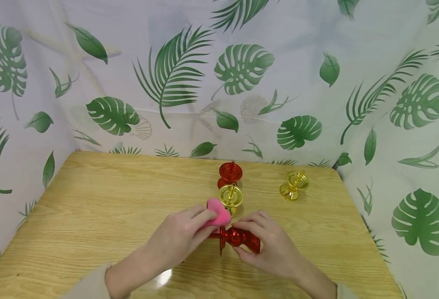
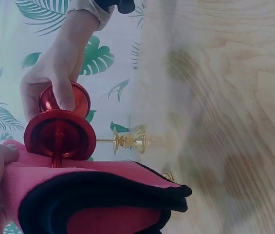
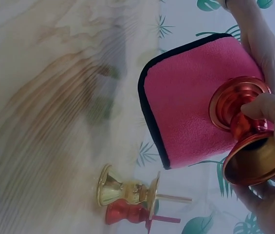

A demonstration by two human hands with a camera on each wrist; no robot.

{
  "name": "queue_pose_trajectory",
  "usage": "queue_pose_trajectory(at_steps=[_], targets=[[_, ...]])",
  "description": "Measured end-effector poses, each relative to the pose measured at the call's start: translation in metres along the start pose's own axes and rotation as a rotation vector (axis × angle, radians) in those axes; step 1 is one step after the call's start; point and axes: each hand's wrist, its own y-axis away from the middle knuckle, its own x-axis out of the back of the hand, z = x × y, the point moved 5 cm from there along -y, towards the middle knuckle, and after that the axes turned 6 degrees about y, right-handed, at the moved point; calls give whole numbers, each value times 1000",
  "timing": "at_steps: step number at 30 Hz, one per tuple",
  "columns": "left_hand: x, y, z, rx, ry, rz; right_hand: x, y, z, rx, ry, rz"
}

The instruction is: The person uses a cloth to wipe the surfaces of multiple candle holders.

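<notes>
My right hand (image 1: pixel 269 245) grips a shiny red candle holder (image 1: pixel 238 237) around its base and stem, tipped on its side with the spike toward the left. In my left hand (image 1: pixel 176 234) is a folded pink cloth (image 1: pixel 219 212) with black edging. The left wrist view shows the cloth (image 2: pixel 93 190) around the spike, up against the red dish (image 2: pixel 59 134). From the right wrist view, the hollow base (image 3: pixel 254 161) faces the camera and the cloth (image 3: pixel 191 97) spreads behind the dish. Part of the left fingers is hidden by the cloth.
Just beyond the hands stands a gold candle holder (image 1: pixel 231 196), with another red candle holder (image 1: pixel 230 172) behind it. A second gold candle holder (image 1: pixel 294 185) stands farther right on the wooden table (image 1: pixel 111 199). Leaf-patterned cloth walls (image 1: pixel 189 137) surround the table's back and sides.
</notes>
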Motion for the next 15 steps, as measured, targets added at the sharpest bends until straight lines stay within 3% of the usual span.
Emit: queue_pose_trajectory(at_steps=[8,15], targets=[[-4,5,0,11,40,1,0,3,1,61,-6,10],[-9,4,-3,64,147,-38,1,1,-2,153,39,-2]])
